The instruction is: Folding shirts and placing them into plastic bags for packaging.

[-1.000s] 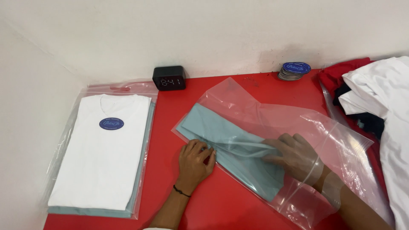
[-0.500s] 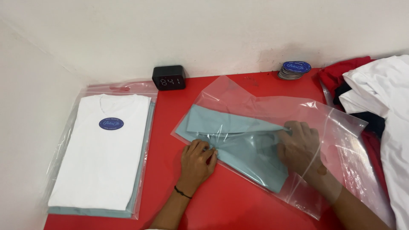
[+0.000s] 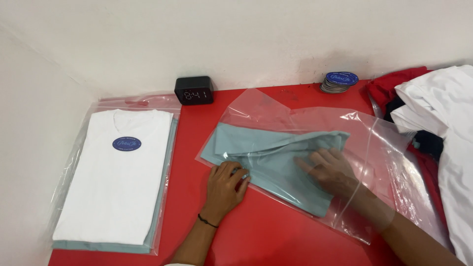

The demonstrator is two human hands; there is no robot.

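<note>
A clear plastic bag [image 3: 384,148] lies on the red table [image 3: 256,231] with a folded pale teal shirt [image 3: 266,157] partly inside it. My left hand [image 3: 225,186] presses down on the bag's near edge and the shirt's corner, fingers curled. My right hand [image 3: 329,170] is inside the bag up to the forearm, fingers spread flat on the shirt. The shirt's upper fold is rumpled under the plastic.
At the left lies a stack of bagged folded shirts [image 3: 116,177], white on top with a blue oval sticker. A small black digital clock [image 3: 195,90] stands by the wall. A stack of round blue stickers [image 3: 341,81] sits farther right. Loose white, red and dark clothes [image 3: 433,108] pile at the right edge.
My right hand has slid deeper into the bag, pushing the teal shirt leftward toward the closed end. My left hand stays on the near edge.
</note>
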